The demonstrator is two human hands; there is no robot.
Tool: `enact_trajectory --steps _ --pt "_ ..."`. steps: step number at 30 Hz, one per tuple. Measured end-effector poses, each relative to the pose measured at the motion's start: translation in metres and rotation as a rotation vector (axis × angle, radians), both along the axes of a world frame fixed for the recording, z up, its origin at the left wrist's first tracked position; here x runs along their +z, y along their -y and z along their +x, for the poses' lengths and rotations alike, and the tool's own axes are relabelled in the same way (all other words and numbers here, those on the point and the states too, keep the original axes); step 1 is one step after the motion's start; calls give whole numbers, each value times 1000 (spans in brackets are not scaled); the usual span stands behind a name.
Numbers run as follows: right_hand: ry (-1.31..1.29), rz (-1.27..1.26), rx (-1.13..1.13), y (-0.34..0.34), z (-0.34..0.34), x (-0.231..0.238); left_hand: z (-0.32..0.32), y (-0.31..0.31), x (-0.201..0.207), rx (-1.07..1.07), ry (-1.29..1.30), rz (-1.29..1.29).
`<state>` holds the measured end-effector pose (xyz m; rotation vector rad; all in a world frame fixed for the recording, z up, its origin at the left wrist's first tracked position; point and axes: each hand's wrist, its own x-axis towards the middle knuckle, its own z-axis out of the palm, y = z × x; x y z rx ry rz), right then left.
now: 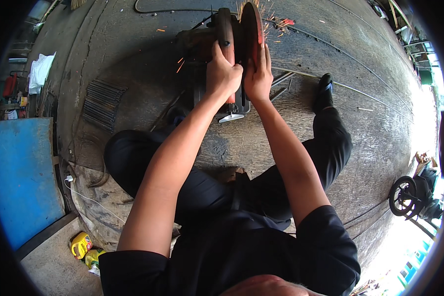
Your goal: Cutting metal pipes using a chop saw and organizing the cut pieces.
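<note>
A cut-off saw [197, 42] stands on the ground in front of me, throwing orange sparks around its large round reddish wheel guard [254, 24]. My left hand [223, 76] is closed round the saw's red and dark handle [226, 37]. Against the near edge of the guard, my right hand [259, 81] holds on, its fingers along one side and its thumb by the other. Below my hands a silvery metal piece [231, 118] sits at the saw's base. The cutting point itself is hidden behind the guard.
A row of dark metal bars [103, 104] lies left of the saw, and thin rods [283, 81] lie to the right. Near my left are a blue panel [24, 177], a white cable [96, 200] and a yellow package [81, 245]. A motorbike wheel [403, 196] shows far right.
</note>
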<state>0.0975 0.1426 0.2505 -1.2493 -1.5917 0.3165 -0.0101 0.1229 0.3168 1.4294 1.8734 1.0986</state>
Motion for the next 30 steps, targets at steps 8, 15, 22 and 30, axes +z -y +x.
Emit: enact_trajectory --steps 8,15,22,30 --pt "-6 2 -2 0 0 -3 0 1 0 1 -2 -28" --pt "-6 15 2 0 0 -1 -1 0 -1 1 -2 -52" --pt "11 25 -8 -1 0 -2 0 -1 -2 2 -18 -30" --pt "5 5 -13 0 -1 -3 0 0 -4 10 -38 24"
